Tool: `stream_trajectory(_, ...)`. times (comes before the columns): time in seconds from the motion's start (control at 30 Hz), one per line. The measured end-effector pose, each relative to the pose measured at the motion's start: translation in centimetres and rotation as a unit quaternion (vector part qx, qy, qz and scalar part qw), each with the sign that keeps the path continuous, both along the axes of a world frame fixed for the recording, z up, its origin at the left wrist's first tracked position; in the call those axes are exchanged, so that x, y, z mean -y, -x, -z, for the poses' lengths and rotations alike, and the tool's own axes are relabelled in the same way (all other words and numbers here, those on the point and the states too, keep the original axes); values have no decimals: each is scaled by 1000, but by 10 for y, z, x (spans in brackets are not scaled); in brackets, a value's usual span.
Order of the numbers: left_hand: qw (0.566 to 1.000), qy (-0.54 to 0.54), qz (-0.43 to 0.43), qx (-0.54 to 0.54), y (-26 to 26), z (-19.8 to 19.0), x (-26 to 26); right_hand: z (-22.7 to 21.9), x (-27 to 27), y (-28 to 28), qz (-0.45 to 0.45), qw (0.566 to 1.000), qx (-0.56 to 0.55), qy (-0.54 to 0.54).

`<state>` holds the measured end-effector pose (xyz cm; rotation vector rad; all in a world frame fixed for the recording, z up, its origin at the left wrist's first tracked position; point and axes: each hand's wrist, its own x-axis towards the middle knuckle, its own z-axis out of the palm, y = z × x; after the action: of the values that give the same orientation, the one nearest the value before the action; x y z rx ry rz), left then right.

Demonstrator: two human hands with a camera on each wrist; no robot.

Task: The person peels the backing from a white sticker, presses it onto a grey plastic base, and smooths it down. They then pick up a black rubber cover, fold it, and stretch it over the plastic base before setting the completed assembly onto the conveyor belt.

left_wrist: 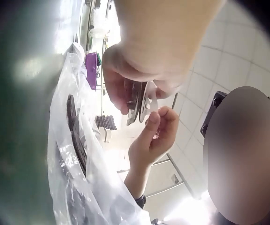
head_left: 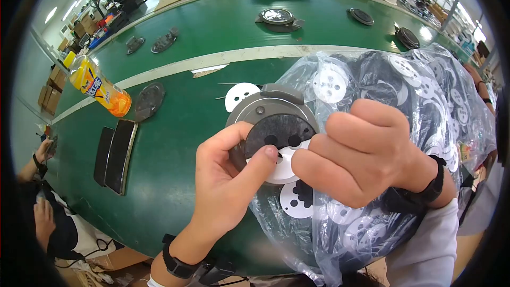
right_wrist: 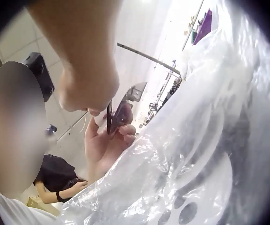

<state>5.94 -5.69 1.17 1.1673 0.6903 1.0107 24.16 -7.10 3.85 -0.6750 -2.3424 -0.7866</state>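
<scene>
My left hand (head_left: 226, 180) grips a round grey plastic part (head_left: 244, 112) together with a thin black disc (head_left: 279, 127) that has holes in it. The thumb lies across the front of the disc, whose lower half shows white backing (head_left: 284, 167). My right hand (head_left: 366, 151), fingers curled, pinches the white backing at the right edge of the disc. In the left wrist view, the white backing (left_wrist: 150, 101) stands a little apart from the grey part, between both hands. A loose white piece with holes (head_left: 241, 95) lies just behind the grey part.
A clear plastic bag (head_left: 366, 228) full of black-and-white discs spreads under and beside my right arm. Leftward are an orange drink bottle (head_left: 101, 86), a dark oval part (head_left: 150, 101) and a phone (head_left: 121, 154). Several grey parts sit on the green belt (head_left: 218, 26) beyond.
</scene>
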Motion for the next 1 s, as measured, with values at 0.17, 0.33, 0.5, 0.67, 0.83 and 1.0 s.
stream_trajectory(0.17, 998, 47, -42, 1, 6, -5, -6, -2, 11, 6, -3, 996, 83, 17)
stream_trajectory(0.33, 968, 9, -240, 71, 36, -10, -35, 4, 23, 28, -148, 966, 12, 211)
stream_trajectory(0.5, 912, -86, -382, 121, 70, -28, -50, -18, -28, 33, 19, 904, -26, 425)
stream_trajectory(0.67, 901, -134, -390, 137, 61, -31, -41, 18, -104, 44, 57, 854, -120, 503)
stream_trajectory(0.83, 909, -143, -358, 155, 56, -30, -38, 20, -106, 42, 84, 868, -184, 453)
stream_trajectory(1.0, 959, -92, -174, 204, 32, -26, -24, -30, -65, 16, -101, 775, -390, 486)
